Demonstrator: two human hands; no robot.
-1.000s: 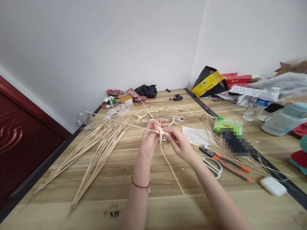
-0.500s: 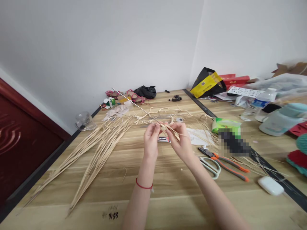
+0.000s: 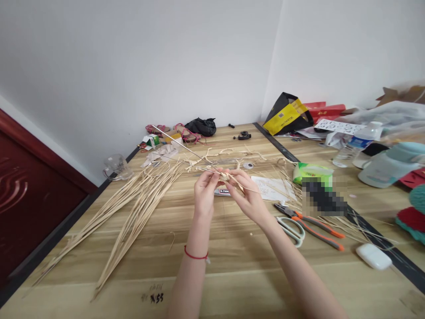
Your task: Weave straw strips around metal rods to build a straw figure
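Note:
Above the middle of the table, my two hands meet around a small knot of pale woven strips point(image 3: 225, 176). My left hand point(image 3: 206, 190) pinches its left side, where a long thin rod point(image 3: 182, 145) runs out toward the upper left. With fingers closed on the right side, my right hand point(image 3: 247, 192) grips the same weaving, and a loose strip end trails across its fingers. Part of the weaving is hidden behind the fingertips. Below the hands lies a tube labelled B-7000 point(image 3: 223, 192), partly covered by them.
Two bundles of long pale strips point(image 3: 142, 212) lie at left, near a glass mug point(image 3: 116, 167). On the right are orange-handled pliers point(image 3: 315, 228), scissors point(image 3: 294, 230), a white case point(image 3: 374, 256), a green packet point(image 3: 312, 173) and a water bottle point(image 3: 358, 144). Woven pieces point(image 3: 222, 153) lie beyond my hands.
Both hands have shifted slightly left with the weaving. The rod tilts a little lower, and the strip end at my right hand now lies across the fingers.

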